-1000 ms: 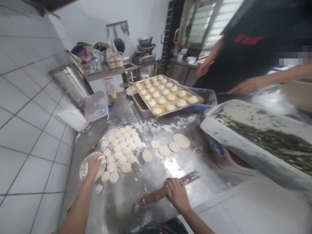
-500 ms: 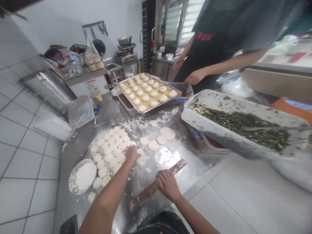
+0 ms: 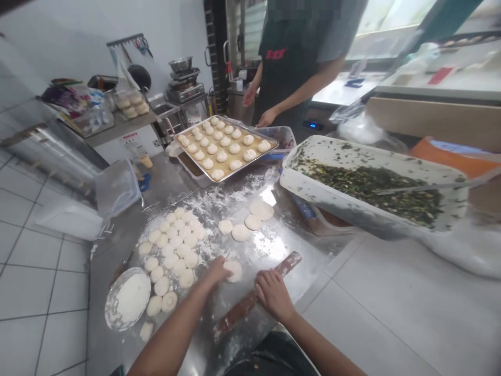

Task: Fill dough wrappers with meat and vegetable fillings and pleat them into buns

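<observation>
My left hand point(image 3: 217, 272) is closed on the edge of a round dough wrapper point(image 3: 234, 271) just above the steel table. Fingers of my right hand point(image 3: 273, 293) wrap over the middle of a brown, flour-dusted rolling pin point(image 3: 238, 312), which lies slantwise on the table. To the left of my left hand, many small dough rounds point(image 3: 178, 235) sit close together in flour. Several rolled dough wrappers point(image 3: 241, 232) lie flat beyond my hands. At the left edge stands a bowl of flour point(image 3: 129, 300).
A tray of filled buns point(image 3: 223, 149) rests at the back of the table point(image 3: 164, 180). On the right is a white tub of chopped green filling point(image 3: 376, 183) with a utensil in it. Behind the tray stands a person in a dark apron point(image 3: 291, 62). A clear plastic container point(image 3: 117, 188) is at left.
My left hand has drawn back from beside the dough rounds toward the rolling pin, bringing the wrapper with it. My right hand stays on the pin. The camera view has shifted.
</observation>
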`<control>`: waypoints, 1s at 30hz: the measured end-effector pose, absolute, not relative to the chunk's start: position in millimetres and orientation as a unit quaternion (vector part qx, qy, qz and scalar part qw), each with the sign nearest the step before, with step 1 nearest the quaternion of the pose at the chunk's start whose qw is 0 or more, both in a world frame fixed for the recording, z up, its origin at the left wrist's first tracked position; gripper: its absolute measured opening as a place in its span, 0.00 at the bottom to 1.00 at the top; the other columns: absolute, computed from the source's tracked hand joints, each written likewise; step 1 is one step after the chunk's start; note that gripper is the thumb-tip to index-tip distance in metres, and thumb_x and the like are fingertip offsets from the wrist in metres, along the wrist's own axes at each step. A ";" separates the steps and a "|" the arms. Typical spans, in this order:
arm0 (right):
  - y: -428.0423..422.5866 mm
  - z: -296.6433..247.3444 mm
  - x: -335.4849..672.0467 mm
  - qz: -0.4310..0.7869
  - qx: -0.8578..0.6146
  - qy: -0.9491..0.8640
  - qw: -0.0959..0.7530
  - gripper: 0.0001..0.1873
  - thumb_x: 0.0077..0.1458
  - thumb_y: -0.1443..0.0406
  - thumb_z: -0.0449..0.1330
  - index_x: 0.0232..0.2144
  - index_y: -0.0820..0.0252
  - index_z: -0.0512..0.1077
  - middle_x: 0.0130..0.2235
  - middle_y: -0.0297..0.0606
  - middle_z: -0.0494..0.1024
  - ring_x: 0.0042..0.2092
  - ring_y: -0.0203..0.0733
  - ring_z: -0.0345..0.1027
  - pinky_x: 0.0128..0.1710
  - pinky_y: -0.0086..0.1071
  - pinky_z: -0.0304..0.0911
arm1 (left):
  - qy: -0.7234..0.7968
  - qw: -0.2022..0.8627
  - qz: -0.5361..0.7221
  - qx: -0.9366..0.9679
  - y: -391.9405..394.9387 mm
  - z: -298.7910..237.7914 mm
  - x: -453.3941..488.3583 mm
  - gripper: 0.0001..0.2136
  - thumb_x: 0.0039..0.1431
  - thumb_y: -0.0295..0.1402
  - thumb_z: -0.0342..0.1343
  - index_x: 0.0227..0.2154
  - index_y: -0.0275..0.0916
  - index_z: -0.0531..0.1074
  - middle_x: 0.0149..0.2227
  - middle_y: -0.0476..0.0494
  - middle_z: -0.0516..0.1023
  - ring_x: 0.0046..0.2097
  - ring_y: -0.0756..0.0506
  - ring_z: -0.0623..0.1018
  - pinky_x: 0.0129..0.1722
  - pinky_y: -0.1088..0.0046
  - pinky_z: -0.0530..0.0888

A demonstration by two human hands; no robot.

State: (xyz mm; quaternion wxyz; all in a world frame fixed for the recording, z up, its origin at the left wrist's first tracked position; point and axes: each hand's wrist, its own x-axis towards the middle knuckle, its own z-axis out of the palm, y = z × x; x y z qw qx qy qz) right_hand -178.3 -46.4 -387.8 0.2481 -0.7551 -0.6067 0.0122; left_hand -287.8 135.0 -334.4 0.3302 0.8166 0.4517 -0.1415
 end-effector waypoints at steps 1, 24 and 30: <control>-40.0 -385.5 -177.5 0.008 -0.767 -0.595 0.240 0.08 0.54 0.67 0.47 0.30 0.60 0.65 0.35 0.40 0.66 0.40 0.43 0.56 0.46 0.40 0.47 | 0.441 0.328 -0.162 0.820 130.4 -335.7 -286.3 0.13 0.52 0.39 0.50 0.33 0.33 0.68 0.34 0.46 0.72 0.36 0.49 0.72 0.38 0.66 0.69; -5.8 -373.6 -184.8 0.008 -0.790 -0.574 0.213 0.08 0.54 0.66 0.48 0.25 0.60 0.64 0.29 0.38 0.64 0.35 0.43 0.54 0.37 0.36 0.47 | 0.453 0.266 -0.186 0.830 106.5 -332.2 -298.9 0.13 0.51 0.31 0.48 0.41 0.38 0.67 0.41 0.42 0.73 0.43 0.47 0.70 0.40 0.74 0.64; 2.8 -372.3 -186.9 0.004 -0.794 -0.567 0.219 0.09 0.56 0.65 0.46 0.29 0.61 0.65 0.32 0.41 0.65 0.37 0.44 0.54 0.38 0.37 0.47 | 0.468 0.277 -0.186 0.818 111.5 -328.4 -301.9 0.14 0.56 0.38 0.44 0.38 0.35 0.68 0.41 0.42 0.71 0.44 0.46 0.70 0.44 0.64 0.65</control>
